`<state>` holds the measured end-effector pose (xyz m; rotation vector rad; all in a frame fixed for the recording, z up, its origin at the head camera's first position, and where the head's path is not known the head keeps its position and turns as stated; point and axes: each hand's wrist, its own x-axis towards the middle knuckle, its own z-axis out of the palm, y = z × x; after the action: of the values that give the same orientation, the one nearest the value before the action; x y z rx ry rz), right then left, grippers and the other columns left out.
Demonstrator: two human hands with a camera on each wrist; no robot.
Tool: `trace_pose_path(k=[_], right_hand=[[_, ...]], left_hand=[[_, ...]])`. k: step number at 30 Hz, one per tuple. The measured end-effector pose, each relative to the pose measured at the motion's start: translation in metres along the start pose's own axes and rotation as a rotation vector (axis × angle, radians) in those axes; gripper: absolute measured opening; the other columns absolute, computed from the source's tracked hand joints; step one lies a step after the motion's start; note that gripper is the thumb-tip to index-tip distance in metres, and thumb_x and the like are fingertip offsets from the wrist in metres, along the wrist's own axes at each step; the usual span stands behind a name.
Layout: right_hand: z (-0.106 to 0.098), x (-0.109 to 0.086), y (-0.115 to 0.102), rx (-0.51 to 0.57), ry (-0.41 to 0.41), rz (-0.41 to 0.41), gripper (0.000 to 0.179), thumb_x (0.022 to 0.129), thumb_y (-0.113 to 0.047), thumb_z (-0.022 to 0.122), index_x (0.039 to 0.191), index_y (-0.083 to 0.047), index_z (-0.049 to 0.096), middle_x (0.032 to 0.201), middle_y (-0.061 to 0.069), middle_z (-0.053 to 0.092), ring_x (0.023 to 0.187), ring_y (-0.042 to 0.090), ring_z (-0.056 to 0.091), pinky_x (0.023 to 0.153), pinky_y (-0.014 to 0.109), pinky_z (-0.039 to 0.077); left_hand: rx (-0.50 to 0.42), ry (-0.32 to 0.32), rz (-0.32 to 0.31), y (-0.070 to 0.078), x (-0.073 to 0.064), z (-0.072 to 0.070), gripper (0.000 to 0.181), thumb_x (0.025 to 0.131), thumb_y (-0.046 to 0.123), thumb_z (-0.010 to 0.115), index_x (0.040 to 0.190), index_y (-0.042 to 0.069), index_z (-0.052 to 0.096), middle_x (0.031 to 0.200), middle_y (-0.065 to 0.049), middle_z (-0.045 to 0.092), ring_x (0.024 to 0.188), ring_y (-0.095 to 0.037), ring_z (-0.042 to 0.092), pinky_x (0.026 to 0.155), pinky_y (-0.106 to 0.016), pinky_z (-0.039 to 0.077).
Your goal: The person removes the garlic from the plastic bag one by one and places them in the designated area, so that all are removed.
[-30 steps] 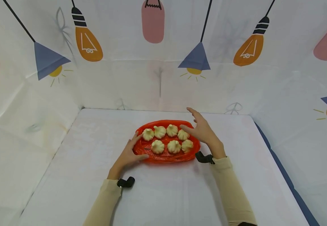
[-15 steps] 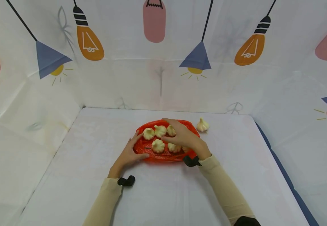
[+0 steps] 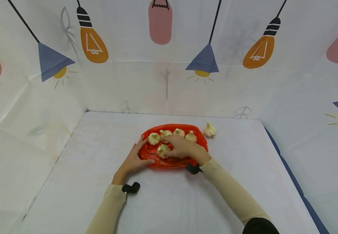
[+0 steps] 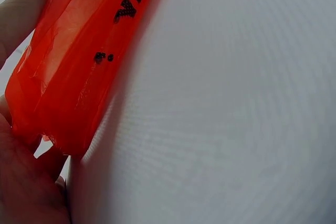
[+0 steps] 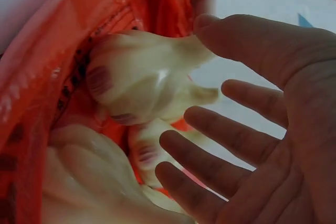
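Several pale garlic bulbs (image 3: 154, 138) stand in an oval tray (image 3: 176, 164) wrapped in red plastic. My left hand (image 3: 132, 162) holds the tray's left end, thumb along the near side and fingers at the far left rim. Over the tray reaches my right hand (image 3: 183, 149), its thumb and fingers spread about the near-left bulb (image 3: 162, 150). In the right wrist view the thumb tip is by the stem of a garlic bulb (image 5: 152, 72), and the other fingers are apart and nearly straight. This hand hides part of the near row.
One garlic bulb (image 3: 209, 130) sits on the white table (image 3: 230, 139), just off the tray's right end. A white sheet printed with lamps and bulbs (image 3: 169, 87) hangs around the table's back and sides.
The right hand has moved left and lower across the tray to the near-left bulb. A garlic bulb now sits on the table right of the tray. The left hand stays put.
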<state>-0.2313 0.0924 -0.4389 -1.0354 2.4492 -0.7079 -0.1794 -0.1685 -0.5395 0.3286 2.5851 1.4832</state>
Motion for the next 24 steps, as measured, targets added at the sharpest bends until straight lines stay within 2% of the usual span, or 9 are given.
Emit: trace_pose_path(k=[3, 8, 12, 19, 24], right_hand=[[0.003, 0.004, 0.002, -0.009, -0.021, -0.011, 0.062, 0.094, -0.028, 0.076, 0.148, -0.006, 0.054, 0.150, 0.009, 0.057, 0.139, 0.023, 0.052, 0.116, 0.047, 0.044], [0.007, 0.010, 0.009, -0.033, -0.045, 0.016, 0.062, 0.094, -0.030, 0.077, 0.148, -0.010, 0.055, 0.148, 0.004, 0.059, 0.137, 0.019, 0.053, 0.116, 0.044, 0.045], [0.008, 0.013, 0.014, -0.018, -0.052, 0.033, 0.059, 0.092, -0.029, 0.079, 0.145, -0.011, 0.059, 0.143, 0.002, 0.063, 0.131, 0.017, 0.056, 0.114, 0.042, 0.046], [0.009, 0.016, 0.017, -0.010, -0.062, 0.042, 0.047, 0.090, -0.029, 0.081, 0.133, -0.016, 0.066, 0.125, -0.005, 0.068, 0.106, 0.010, 0.059, 0.100, 0.033, 0.053], [0.010, 0.017, 0.018, 0.000, -0.061, 0.053, 0.043, 0.089, -0.029, 0.082, 0.129, -0.018, 0.068, 0.116, -0.008, 0.069, 0.098, 0.011, 0.059, 0.090, 0.029, 0.054]], left_hand=[[0.006, -0.002, 0.002, 0.000, 0.000, 0.000, 0.101, 0.079, 0.045, 0.088, 0.162, 0.029, 0.032, 0.175, -0.005, 0.007, 0.160, -0.043, 0.002, 0.128, -0.063, 0.003], [0.003, -0.013, -0.005, 0.001, 0.001, 0.001, 0.101, 0.080, 0.046, 0.087, 0.162, 0.026, 0.032, 0.175, -0.006, 0.007, 0.159, -0.044, 0.000, 0.128, -0.063, 0.001], [0.010, -0.008, 0.004, -0.001, 0.001, 0.001, 0.102, 0.079, 0.047, 0.087, 0.162, 0.026, 0.032, 0.175, -0.007, 0.008, 0.159, -0.044, 0.002, 0.128, -0.062, 0.002], [0.015, -0.001, 0.004, -0.001, 0.001, 0.001, 0.102, 0.078, 0.046, 0.088, 0.162, 0.028, 0.033, 0.174, -0.006, 0.009, 0.160, -0.042, 0.004, 0.129, -0.060, 0.002], [0.023, -0.007, 0.010, -0.001, 0.001, 0.001, 0.102, 0.079, 0.046, 0.088, 0.162, 0.025, 0.033, 0.174, -0.009, 0.009, 0.159, -0.044, 0.005, 0.128, -0.061, 0.001]])
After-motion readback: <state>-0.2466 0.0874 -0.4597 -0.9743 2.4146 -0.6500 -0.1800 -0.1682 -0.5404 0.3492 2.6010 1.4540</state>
